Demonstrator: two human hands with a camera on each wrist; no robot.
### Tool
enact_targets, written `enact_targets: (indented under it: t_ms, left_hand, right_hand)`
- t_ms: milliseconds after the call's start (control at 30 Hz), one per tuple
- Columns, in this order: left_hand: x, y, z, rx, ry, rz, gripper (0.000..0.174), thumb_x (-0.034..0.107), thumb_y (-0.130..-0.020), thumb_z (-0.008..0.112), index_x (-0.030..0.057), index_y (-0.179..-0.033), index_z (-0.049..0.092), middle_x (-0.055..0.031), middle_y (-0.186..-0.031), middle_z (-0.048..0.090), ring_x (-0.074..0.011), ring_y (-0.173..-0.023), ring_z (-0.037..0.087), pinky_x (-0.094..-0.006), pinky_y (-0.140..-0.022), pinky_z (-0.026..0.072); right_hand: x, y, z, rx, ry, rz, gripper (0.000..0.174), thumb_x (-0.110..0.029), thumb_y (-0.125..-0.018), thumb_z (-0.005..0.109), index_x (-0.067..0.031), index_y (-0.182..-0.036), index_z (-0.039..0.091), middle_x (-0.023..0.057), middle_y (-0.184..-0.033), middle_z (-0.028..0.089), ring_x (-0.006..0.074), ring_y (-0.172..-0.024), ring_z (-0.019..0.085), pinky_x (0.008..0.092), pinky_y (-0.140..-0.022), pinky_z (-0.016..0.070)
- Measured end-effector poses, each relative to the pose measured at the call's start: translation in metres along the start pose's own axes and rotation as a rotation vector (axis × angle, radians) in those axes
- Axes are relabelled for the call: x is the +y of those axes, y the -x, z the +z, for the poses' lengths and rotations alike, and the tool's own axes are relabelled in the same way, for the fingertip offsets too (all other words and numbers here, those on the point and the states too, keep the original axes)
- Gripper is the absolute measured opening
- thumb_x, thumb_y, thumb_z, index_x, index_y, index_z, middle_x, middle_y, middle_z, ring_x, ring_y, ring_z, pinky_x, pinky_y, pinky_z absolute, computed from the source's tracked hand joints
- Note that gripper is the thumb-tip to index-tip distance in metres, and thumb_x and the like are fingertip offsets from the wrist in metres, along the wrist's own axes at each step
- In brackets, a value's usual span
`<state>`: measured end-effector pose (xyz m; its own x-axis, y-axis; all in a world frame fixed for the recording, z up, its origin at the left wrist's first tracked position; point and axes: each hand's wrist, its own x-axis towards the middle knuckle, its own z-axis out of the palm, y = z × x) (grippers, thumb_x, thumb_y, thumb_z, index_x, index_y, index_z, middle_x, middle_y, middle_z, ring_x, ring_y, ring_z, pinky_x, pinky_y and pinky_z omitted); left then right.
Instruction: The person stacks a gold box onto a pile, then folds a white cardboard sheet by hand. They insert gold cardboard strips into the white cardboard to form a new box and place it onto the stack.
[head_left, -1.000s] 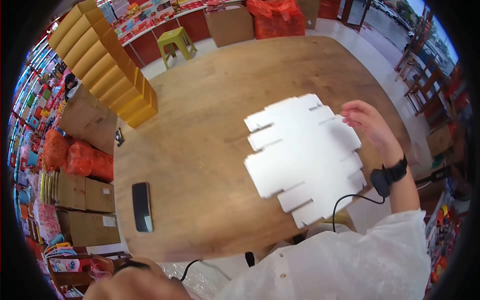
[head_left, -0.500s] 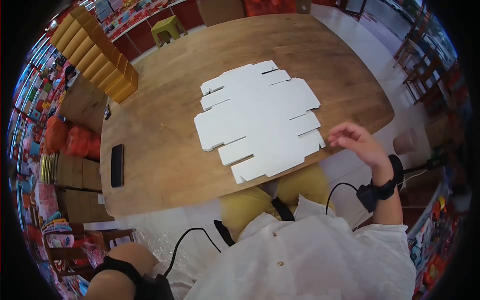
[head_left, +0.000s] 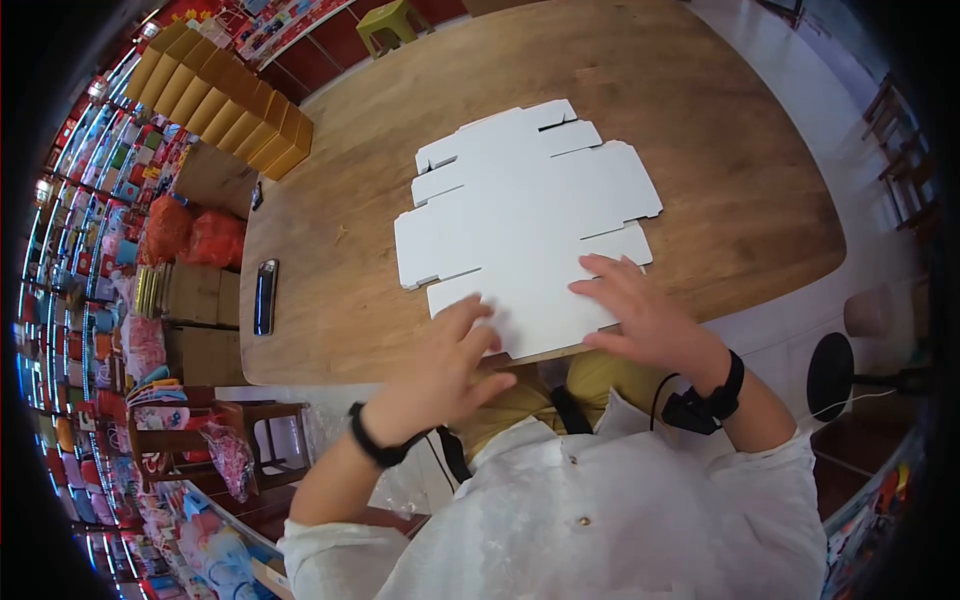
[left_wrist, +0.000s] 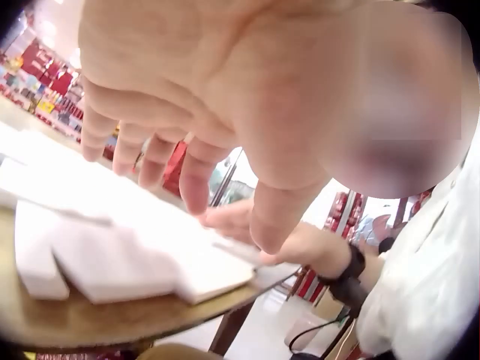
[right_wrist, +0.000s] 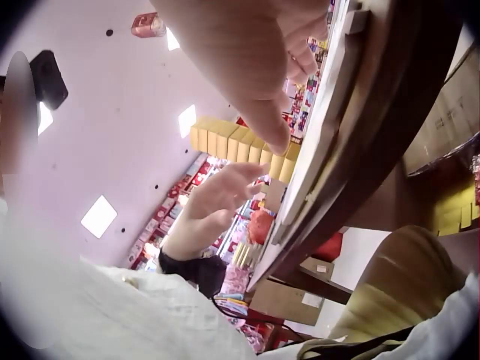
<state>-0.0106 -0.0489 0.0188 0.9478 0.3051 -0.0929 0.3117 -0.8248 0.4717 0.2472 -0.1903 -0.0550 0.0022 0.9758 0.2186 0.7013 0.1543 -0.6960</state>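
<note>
left of the work, your phone (head_left: pixel 265 296) lies on the table (head_left: pixel 335 290). your left hand (head_left: pixel 440 370), down by your lap half a second ago, is now at the near edge of the white cardboard blank (head_left: pixel 530 210), fingers spread and loose, gripping nothing. the blank lies flat mid-table. your right hand (head_left: pixel 645 315), off the edge before, now rests straight-fingered on the near flap, so folding looks ready to begin. the left wrist view shows the left fingertips seemingly just above the sheet; the head view can't settle that.

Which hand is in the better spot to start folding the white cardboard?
Right, probably. The right hand lies flat on the white cardboard, while the left hand only hovers over its near edge.
</note>
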Motion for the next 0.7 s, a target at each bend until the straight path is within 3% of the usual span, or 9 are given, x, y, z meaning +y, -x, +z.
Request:
enact_targets:
  t_ms: [67,167,400,600,667,700]
  left_hand:
    - [-0.022,-0.024,0.029,0.065,-0.141,0.075,0.05,0.031,-0.074,0.084,0.0009,-0.103,0.057,-0.025,-0.138,0.047,-0.0453,-0.132,0.046,-0.0474,-0.101,0.0456]
    - [-0.028,-0.042,0.041,0.133,-0.255,0.096,0.063,0.037,-0.063,0.089,0.0003,-0.103,0.057,-0.0262,-0.14,0.046,-0.0525,-0.134,0.04,-0.0534,-0.105,0.0412]
    - [-0.033,-0.046,0.023,0.029,-0.155,0.078,0.061,0.038,-0.066,0.085,-0.0003,-0.104,0.057,-0.0269,-0.141,0.047,-0.0527,-0.134,0.04,-0.0521,-0.105,0.0421]
    - [-0.032,-0.044,0.016,0.038,-0.031,0.09,0.055,0.042,-0.071,0.082,0.0014,-0.101,0.059,-0.0266,-0.14,0.047,-0.0523,-0.133,0.042,-0.0507,-0.106,0.0419]
    - [-0.023,-0.041,0.021,0.116,-0.26,0.14,0.044,0.036,-0.077,0.078,0.0017,-0.099,0.062,-0.0241,-0.127,0.06,-0.0434,-0.12,0.057,-0.0467,-0.097,0.0483]
    - [-0.025,-0.046,0.016,0.122,-0.257,0.14,0.044,0.036,-0.077,0.078,0.0017,-0.099,0.062,-0.0241,-0.127,0.06,-0.0434,-0.12,0.057,-0.0467,-0.097,0.0483]
  right_hand:
    - [-0.002,-0.004,0.009,-0.036,0.255,-0.11,0.064,-0.033,-0.081,0.077,-0.0076,-0.135,0.054,0.019,-0.146,0.046,0.0319,-0.14,0.04,0.0497,-0.116,0.0309]
    - [-0.002,-0.005,0.013,-0.075,0.349,-0.114,0.074,-0.038,-0.078,0.078,-0.0071,-0.139,0.05,0.0189,-0.149,0.043,0.0313,-0.143,0.036,0.0513,-0.117,0.0291]
    - [-0.009,-0.013,0.005,-0.143,0.391,-0.09,0.074,-0.036,-0.078,0.078,-0.0066,-0.139,0.05,0.0187,-0.149,0.044,0.0306,-0.142,0.038,0.0532,-0.116,0.0299]
    - [0.0,-0.026,0.008,-0.062,0.638,-0.231,0.059,-0.022,-0.075,0.075,-0.0049,-0.129,0.057,0.0177,-0.131,0.059,0.0315,-0.126,0.056,0.0488,-0.104,0.0443]
    - [-0.006,-0.038,-0.003,-0.033,0.547,-0.297,0.039,-0.017,-0.074,0.071,-0.0039,-0.111,0.067,0.0189,-0.113,0.067,0.0313,-0.108,0.065,0.0445,-0.091,0.0521]
    - [-0.006,-0.047,-0.009,-0.037,0.552,-0.299,0.039,-0.017,-0.074,0.071,-0.0039,-0.111,0.067,0.0189,-0.113,0.067,0.0313,-0.108,0.065,0.0445,-0.091,0.0521]
